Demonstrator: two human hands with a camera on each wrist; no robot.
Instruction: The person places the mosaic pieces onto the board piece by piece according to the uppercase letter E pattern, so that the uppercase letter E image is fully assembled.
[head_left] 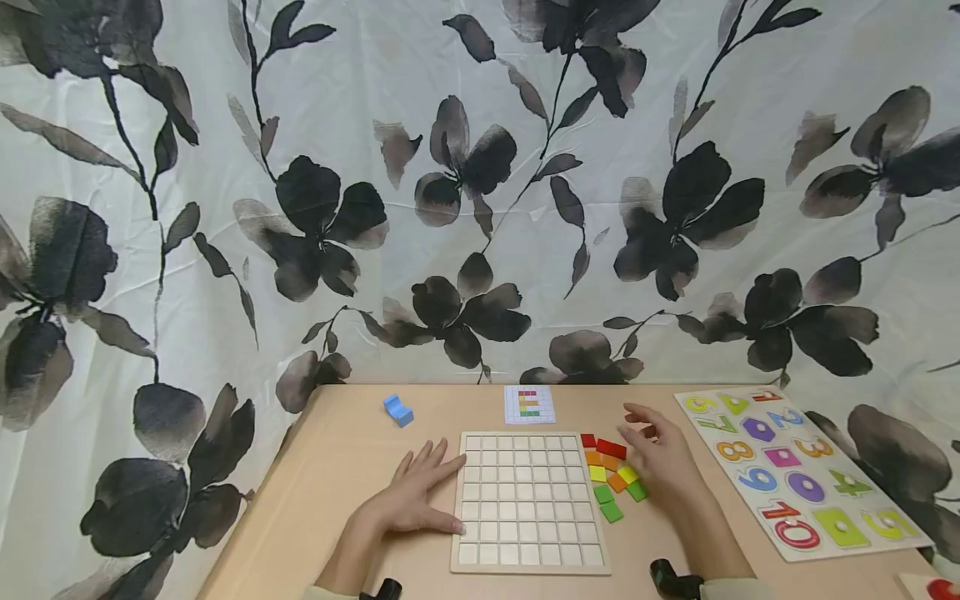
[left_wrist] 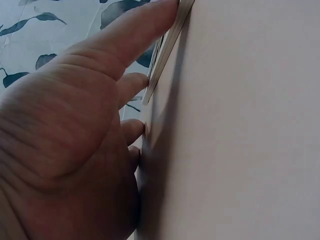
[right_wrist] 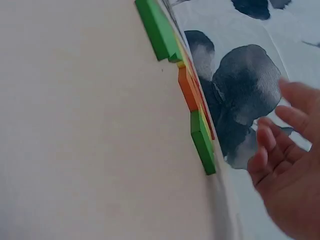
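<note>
Two bare hands at the desk (head_left: 277,533). Left hand (head_left: 416,493): fingers straight and spread apart, index and thumb touching the left edge of the pale grid board (head_left: 532,503), not gripping it. Board lies flat, cells up, toward the desk's near side. Right hand (head_left: 663,457): fingers loosely bent, slightly apart, holding nothing; just to the right of the coloured tiles (head_left: 612,450). Tiles sit on the desk in a loose cluster along the board's upper right edge: red at the back, orange and yellow mid, green nearest me. Pattern card (head_left: 529,417) with a multicoloured E lies behind the board. Blue piece (head_left: 398,411) at back left, well apart. Number board (head_left: 802,458), numerals plus shapes, far right past the right hand. Floral cloth (head_left: 420,50) hangs behind.
</note>
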